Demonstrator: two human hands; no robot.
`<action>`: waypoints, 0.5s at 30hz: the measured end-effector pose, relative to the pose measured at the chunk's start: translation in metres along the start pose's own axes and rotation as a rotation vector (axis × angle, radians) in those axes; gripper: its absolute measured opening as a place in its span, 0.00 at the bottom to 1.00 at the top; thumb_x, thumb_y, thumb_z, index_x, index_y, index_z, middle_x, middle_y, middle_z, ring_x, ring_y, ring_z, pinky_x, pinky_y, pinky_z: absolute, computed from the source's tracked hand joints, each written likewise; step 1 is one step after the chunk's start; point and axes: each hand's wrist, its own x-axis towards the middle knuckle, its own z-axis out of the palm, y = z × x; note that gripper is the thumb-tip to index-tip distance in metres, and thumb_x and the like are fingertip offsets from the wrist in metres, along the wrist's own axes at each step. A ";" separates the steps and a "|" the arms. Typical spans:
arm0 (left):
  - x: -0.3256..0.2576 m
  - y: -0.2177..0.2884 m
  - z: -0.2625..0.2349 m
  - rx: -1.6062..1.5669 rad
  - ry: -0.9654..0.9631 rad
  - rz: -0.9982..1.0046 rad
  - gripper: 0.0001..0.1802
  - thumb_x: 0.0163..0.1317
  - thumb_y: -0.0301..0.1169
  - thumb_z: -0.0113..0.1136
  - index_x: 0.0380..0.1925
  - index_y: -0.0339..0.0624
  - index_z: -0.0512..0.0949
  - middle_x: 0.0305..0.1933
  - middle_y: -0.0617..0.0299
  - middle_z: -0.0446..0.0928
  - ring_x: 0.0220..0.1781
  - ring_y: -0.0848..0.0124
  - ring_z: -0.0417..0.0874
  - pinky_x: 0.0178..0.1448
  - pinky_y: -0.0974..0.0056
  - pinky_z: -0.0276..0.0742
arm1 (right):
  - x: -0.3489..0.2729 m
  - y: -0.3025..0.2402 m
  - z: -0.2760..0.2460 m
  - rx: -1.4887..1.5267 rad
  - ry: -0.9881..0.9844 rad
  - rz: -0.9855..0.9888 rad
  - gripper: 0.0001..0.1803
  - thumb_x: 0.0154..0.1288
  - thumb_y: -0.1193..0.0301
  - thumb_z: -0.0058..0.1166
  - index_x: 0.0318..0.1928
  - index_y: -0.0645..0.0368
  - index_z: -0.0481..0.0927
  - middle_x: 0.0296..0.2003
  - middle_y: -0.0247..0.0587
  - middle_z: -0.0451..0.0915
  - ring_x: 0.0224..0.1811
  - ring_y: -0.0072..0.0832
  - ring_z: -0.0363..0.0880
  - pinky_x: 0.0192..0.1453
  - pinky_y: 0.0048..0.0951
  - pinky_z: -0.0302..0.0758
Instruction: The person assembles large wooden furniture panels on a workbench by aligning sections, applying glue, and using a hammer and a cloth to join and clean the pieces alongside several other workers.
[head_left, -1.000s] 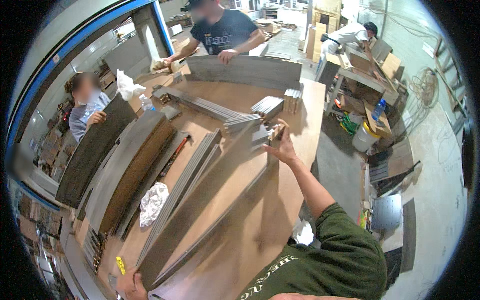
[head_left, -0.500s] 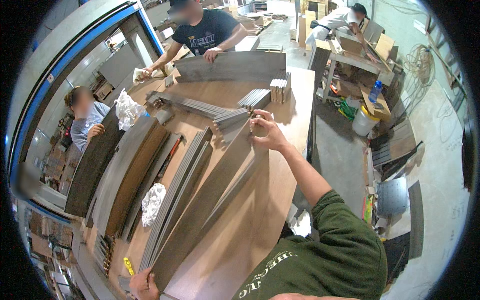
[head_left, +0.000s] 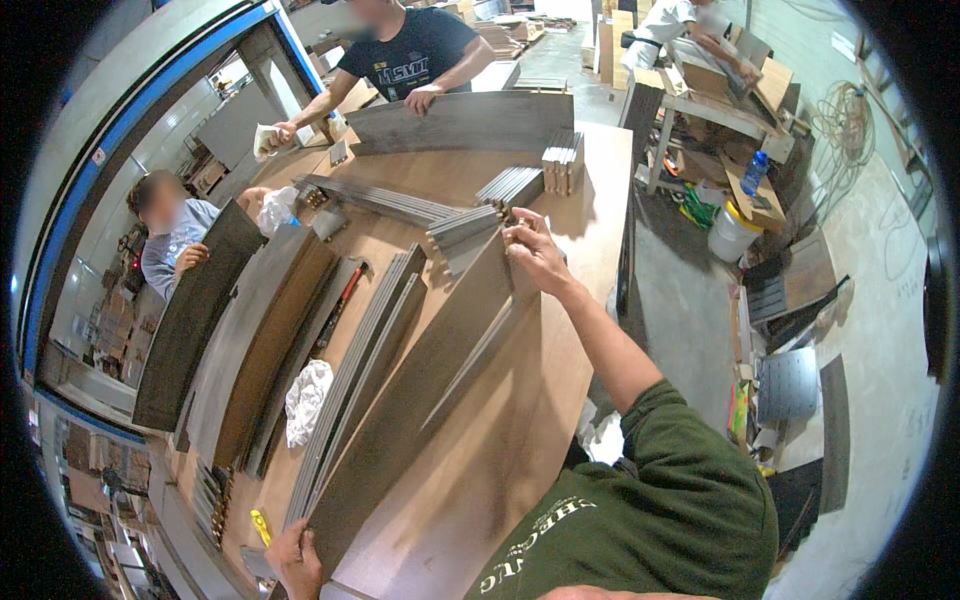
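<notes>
A long grey-brown board (head_left: 412, 388) runs on a slant through the middle of the frame, from just above centre down to the lower left, held at both ends. The left hand (head_left: 296, 562), at the lower edge, has its grip pinching the near end, thumb along the board's edge. The right hand (head_left: 540, 255), just above and right of centre, has its grip closed with curled fingers on the far end. A narrow grey strip (head_left: 470, 368) shows along the board's right side.

Just left of the board lies a stack of long grey boards (head_left: 358, 375), with a crumpled white cloth (head_left: 308, 403) beside it. A red-handled tool (head_left: 350, 292) is further up, and a yellow-handled tool (head_left: 261, 527) lies near the left hand. Beyond the right hand, a short grey stack (head_left: 467, 228) sits close by. All rest on a tan wooden table (head_left: 530, 375).

Further left stand broad brown-grey panels (head_left: 262, 345); at the left a co-worker in a light sleeve holds a dark panel (head_left: 195, 325). At the top, a person in a dark T-shirt (head_left: 405, 62) steadies a wide grey panel (head_left: 465, 122). At the upper right are a blue bottle (head_left: 755, 173) and a white bucket (head_left: 732, 235).
</notes>
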 end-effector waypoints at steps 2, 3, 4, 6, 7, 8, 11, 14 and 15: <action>0.001 -0.001 0.001 -0.042 0.029 -0.038 0.10 0.56 0.26 0.58 0.38 0.36 0.79 0.31 0.50 0.79 0.34 0.55 0.79 0.41 0.58 0.72 | 0.002 -0.011 0.012 -0.034 0.078 0.129 0.20 0.55 0.53 0.58 0.39 0.56 0.82 0.63 0.48 0.57 0.66 0.39 0.57 0.65 0.40 0.59; 0.003 -0.001 0.001 -0.065 0.039 -0.050 0.09 0.57 0.26 0.57 0.38 0.36 0.79 0.31 0.50 0.79 0.34 0.55 0.79 0.41 0.58 0.72 | 0.002 -0.018 0.017 -0.055 0.122 0.199 0.21 0.56 0.51 0.58 0.37 0.56 0.83 0.64 0.49 0.56 0.67 0.39 0.56 0.66 0.41 0.58; 0.005 -0.002 0.001 -0.053 0.021 -0.048 0.09 0.57 0.26 0.57 0.38 0.36 0.79 0.31 0.50 0.79 0.34 0.55 0.79 0.41 0.58 0.72 | 0.003 -0.014 0.022 -0.044 0.168 0.185 0.23 0.55 0.48 0.60 0.33 0.56 0.83 0.64 0.50 0.55 0.68 0.41 0.53 0.67 0.45 0.55; 0.011 -0.004 0.000 -0.028 -0.015 -0.044 0.09 0.56 0.25 0.57 0.38 0.36 0.79 0.31 0.50 0.79 0.34 0.55 0.79 0.41 0.58 0.71 | 0.004 -0.016 0.026 0.041 0.228 0.180 0.22 0.55 0.48 0.60 0.32 0.56 0.84 0.63 0.55 0.57 0.68 0.46 0.53 0.68 0.45 0.54; 0.012 -0.004 0.001 -0.025 -0.006 -0.016 0.09 0.56 0.25 0.57 0.38 0.36 0.79 0.31 0.50 0.79 0.34 0.55 0.79 0.40 0.58 0.71 | 0.005 -0.017 0.029 0.084 0.255 0.178 0.22 0.55 0.48 0.61 0.32 0.55 0.85 0.63 0.57 0.57 0.68 0.48 0.53 0.69 0.45 0.54; 0.014 -0.004 0.002 -0.022 0.003 0.013 0.09 0.56 0.25 0.57 0.37 0.36 0.79 0.31 0.51 0.79 0.34 0.55 0.79 0.40 0.58 0.71 | 0.006 -0.017 0.032 0.129 0.313 0.183 0.16 0.54 0.55 0.61 0.31 0.54 0.84 0.62 0.57 0.58 0.67 0.47 0.55 0.68 0.45 0.55; 0.013 -0.005 0.010 -0.023 -0.003 0.031 0.10 0.54 0.23 0.58 0.37 0.38 0.79 0.32 0.52 0.79 0.35 0.54 0.78 0.40 0.56 0.71 | -0.001 -0.005 0.035 0.069 0.273 0.063 0.10 0.51 0.62 0.58 0.30 0.54 0.84 0.61 0.56 0.61 0.67 0.46 0.56 0.68 0.45 0.56; 0.018 -0.008 0.023 -0.013 0.026 0.056 0.11 0.53 0.23 0.59 0.38 0.40 0.79 0.32 0.52 0.79 0.35 0.54 0.78 0.40 0.56 0.70 | -0.006 0.007 0.036 -0.174 0.346 -0.096 0.07 0.51 0.70 0.55 0.31 0.58 0.81 0.57 0.44 0.62 0.55 0.28 0.69 0.51 0.31 0.70; 0.018 -0.010 0.027 -0.004 0.045 0.065 0.11 0.53 0.23 0.58 0.38 0.40 0.79 0.32 0.52 0.79 0.34 0.54 0.78 0.40 0.56 0.70 | -0.005 0.006 0.036 -0.177 0.341 -0.102 0.07 0.52 0.69 0.56 0.31 0.58 0.81 0.56 0.44 0.63 0.55 0.28 0.69 0.51 0.31 0.70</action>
